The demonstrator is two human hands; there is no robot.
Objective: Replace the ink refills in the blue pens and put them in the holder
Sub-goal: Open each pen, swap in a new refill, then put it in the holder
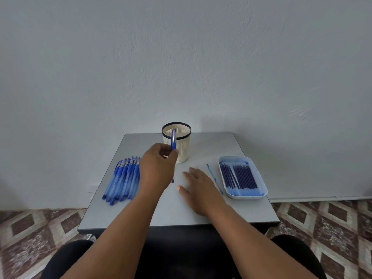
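Up at twelve o'clock on the grey tabletop [211, 150] stands the cream slotted holder [182, 147] with its black rim, close to the wall [181, 57]. Just in front of it, the left hand [158, 168] is raised, its grip pinching a blue pen [173, 140] between thumb and fingertips; the pen stands nearly upright, its upper end level with the holder's rim and overlapping the holder's front wall in the view. Whether the pen touches the holder cannot be told. A short blue end shows below that hand at about six o'clock from the pen.

At nine o'clock from the left hand lies a bundle of blue pens [123, 179], side by side on the tabletop, tips toward the near edge. The right hand [201, 188] is low over the tabletop at five o'clock from the holder, palm down, its grip spread and holding nothing. Just beside it at three o'clock lies a single thin refill [214, 178], slanted, and beyond that a pale tray [261, 183] filled with dark blue refills [239, 175]. Patterned floor tiles [30, 228] show on either side.
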